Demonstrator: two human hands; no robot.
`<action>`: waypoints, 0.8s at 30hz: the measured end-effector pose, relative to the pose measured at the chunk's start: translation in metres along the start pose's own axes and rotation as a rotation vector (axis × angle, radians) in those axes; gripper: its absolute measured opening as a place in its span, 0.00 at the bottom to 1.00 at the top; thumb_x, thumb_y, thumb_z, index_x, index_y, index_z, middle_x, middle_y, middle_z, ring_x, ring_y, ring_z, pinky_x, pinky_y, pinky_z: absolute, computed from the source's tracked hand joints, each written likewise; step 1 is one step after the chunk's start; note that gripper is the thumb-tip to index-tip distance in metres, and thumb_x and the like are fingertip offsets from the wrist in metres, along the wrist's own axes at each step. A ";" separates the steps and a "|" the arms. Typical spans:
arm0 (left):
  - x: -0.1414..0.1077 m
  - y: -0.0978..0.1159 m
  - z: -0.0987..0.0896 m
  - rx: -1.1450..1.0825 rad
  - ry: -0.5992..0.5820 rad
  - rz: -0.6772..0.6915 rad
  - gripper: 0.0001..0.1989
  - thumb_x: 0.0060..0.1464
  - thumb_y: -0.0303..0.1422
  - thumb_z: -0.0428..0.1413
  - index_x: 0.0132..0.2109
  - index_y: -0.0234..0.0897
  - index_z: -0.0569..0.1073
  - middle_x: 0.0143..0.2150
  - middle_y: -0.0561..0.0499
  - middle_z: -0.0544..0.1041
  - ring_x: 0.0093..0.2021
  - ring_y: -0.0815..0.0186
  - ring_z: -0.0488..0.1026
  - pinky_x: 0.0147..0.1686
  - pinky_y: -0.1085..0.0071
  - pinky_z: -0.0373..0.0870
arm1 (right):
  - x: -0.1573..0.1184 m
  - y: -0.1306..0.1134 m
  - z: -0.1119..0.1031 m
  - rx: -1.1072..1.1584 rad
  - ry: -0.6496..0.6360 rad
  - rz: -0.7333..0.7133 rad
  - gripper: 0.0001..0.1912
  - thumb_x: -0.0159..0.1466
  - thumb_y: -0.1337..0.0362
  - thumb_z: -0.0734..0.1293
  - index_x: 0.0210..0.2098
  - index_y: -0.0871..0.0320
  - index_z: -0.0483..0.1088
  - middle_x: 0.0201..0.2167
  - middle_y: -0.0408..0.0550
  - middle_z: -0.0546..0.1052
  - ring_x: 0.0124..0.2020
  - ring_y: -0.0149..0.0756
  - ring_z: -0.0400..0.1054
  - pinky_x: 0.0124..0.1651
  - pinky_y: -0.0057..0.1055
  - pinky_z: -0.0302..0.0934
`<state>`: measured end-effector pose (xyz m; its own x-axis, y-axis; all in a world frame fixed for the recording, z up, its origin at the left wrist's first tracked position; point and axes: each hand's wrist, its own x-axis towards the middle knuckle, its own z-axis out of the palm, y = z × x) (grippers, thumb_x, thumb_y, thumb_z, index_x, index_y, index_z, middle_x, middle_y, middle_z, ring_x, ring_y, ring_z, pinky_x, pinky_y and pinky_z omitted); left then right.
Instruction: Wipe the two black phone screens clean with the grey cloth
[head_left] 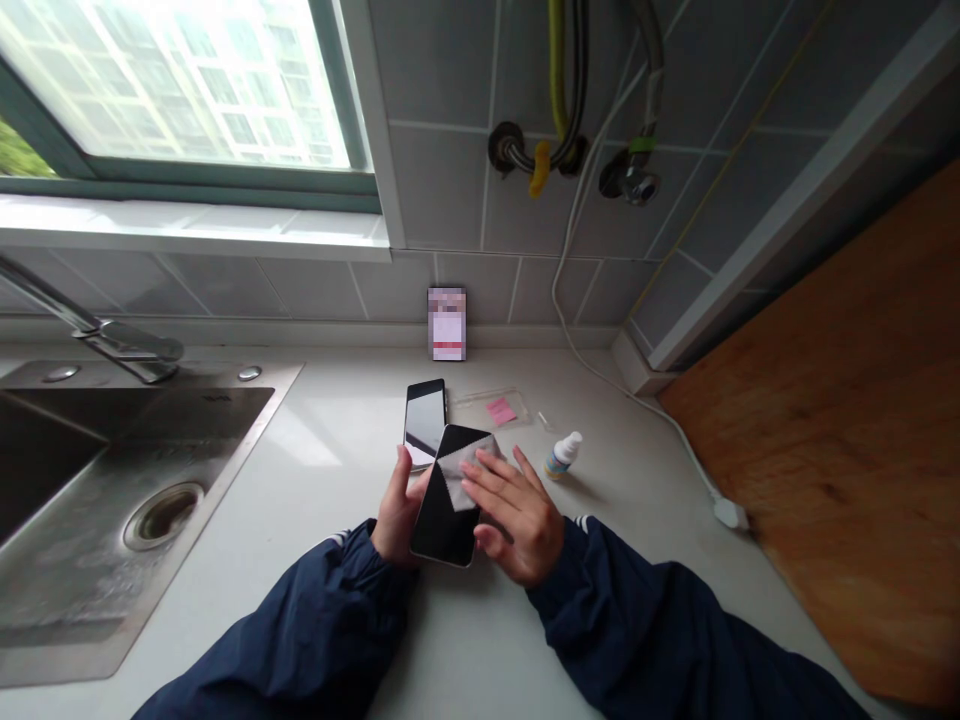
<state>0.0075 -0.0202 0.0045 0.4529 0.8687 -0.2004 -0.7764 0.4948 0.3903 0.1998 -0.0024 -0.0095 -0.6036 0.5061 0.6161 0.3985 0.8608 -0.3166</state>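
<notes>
- While the left hand [397, 515] grips the smartphone [442, 535] along its left long edge, thumb beside that edge and the other fingers mostly hidden beneath, the right hand [519, 510] lies over it with fingers outstretched on a grey cleaning cloth [459, 478] — thumb apart, closed around nothing.
- The smartphone sits between both hands over the countertop [300, 540], just in front of a second smartphone [425, 420] and partly hiding its near end; whether the two touch cannot be told.
- It likely handles as a light, stiff slab: smooth, rather slippery and fragile if dropped or pressed hard. The long side edges look the safest hold, leaving the dark face free.
- The cloth seems thin, soft and limp, best spread under flat fingers.
- The smartphone's long axis runs away from the person, its far end leaning right; the dark face turns upward — which end is its top cannot be told.
</notes>
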 end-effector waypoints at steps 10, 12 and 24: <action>0.001 0.003 0.004 0.013 0.104 0.069 0.42 0.62 0.59 0.39 0.66 0.27 0.64 0.43 0.37 0.80 0.30 0.60 0.75 0.32 0.65 0.70 | -0.002 -0.017 0.000 0.220 0.038 -0.205 0.23 0.71 0.50 0.56 0.48 0.58 0.75 0.49 0.49 0.81 0.59 0.41 0.70 0.72 0.50 0.45; 0.001 0.003 0.005 0.013 0.106 0.060 0.42 0.62 0.58 0.38 0.66 0.28 0.63 0.44 0.37 0.80 0.32 0.58 0.77 0.34 0.65 0.71 | -0.001 -0.014 -0.001 0.181 0.038 -0.188 0.22 0.72 0.52 0.55 0.49 0.58 0.74 0.50 0.49 0.80 0.60 0.40 0.70 0.72 0.49 0.45; 0.002 0.001 0.003 0.051 0.000 0.014 0.37 0.65 0.55 0.38 0.70 0.36 0.59 0.54 0.35 0.77 0.48 0.48 0.77 0.48 0.53 0.71 | -0.001 -0.001 0.007 -0.082 0.009 0.101 0.29 0.74 0.52 0.51 0.66 0.61 0.60 0.67 0.57 0.64 0.72 0.48 0.50 0.70 0.56 0.47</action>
<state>0.0094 -0.0179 0.0073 0.4418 0.8758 -0.1946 -0.7593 0.4805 0.4388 0.1952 -0.0037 -0.0153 -0.5515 0.5893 0.5904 0.5123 0.7978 -0.3178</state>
